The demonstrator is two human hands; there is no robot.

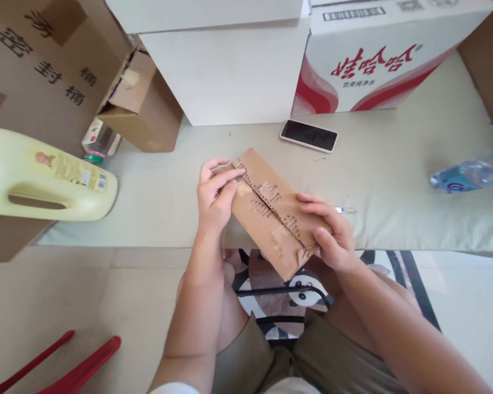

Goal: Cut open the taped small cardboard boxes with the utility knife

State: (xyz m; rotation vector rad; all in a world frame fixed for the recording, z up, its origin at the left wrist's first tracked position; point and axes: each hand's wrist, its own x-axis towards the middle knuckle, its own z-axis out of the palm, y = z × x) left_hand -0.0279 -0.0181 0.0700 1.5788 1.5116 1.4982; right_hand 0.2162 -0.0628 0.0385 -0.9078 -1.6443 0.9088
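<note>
A torn brown cardboard piece (271,210) is held over the near edge of a low padded surface (394,180). It has a ragged seam with ripped corrugation down its middle. My left hand (216,191) grips its far left end, fingers curled over the top edge. My right hand (328,230) clamps its near right end, thumb underneath. Both hands are closed on the cardboard.
A phone (309,135) lies face up behind the cardboard. A yellow jug (45,175) lies on its side at left, a plastic water bottle (470,175) at right. Cardboard and white boxes (230,71) line the back. A small thin object (345,210) lies beside my right hand.
</note>
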